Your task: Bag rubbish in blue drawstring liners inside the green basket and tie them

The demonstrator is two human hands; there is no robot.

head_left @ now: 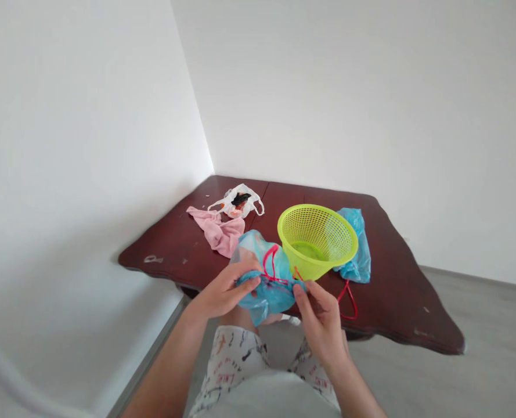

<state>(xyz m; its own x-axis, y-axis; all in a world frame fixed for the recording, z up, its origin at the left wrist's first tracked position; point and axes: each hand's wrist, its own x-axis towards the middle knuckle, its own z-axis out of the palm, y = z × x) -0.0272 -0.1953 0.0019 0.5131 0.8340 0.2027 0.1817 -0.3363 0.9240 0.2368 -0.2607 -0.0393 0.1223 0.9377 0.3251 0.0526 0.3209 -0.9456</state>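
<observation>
Both hands pinch the gathered top of a translucent blue plastic bag (269, 302) at the table's front edge. My left hand (229, 288) is closed on the bag's left side, its thumb and fingers pressing the plastic. At the right side of the same gathered edge, my right hand (321, 310) is closed with thumb against fingers. A red drawstring (271, 262) loops up from the bag between the hands. Just beyond the bag stands a yellow-green plastic basket (310, 270), with nothing seen inside it.
Right of the basket lies another blue bag (358, 247) with a red string (349, 302) hanging toward the front edge. A pink cloth (220, 233) and a white plastic bag (254, 200) with dark and orange contents lie farther left on the dark red table (397, 290). Walls adjoin the table's left and back.
</observation>
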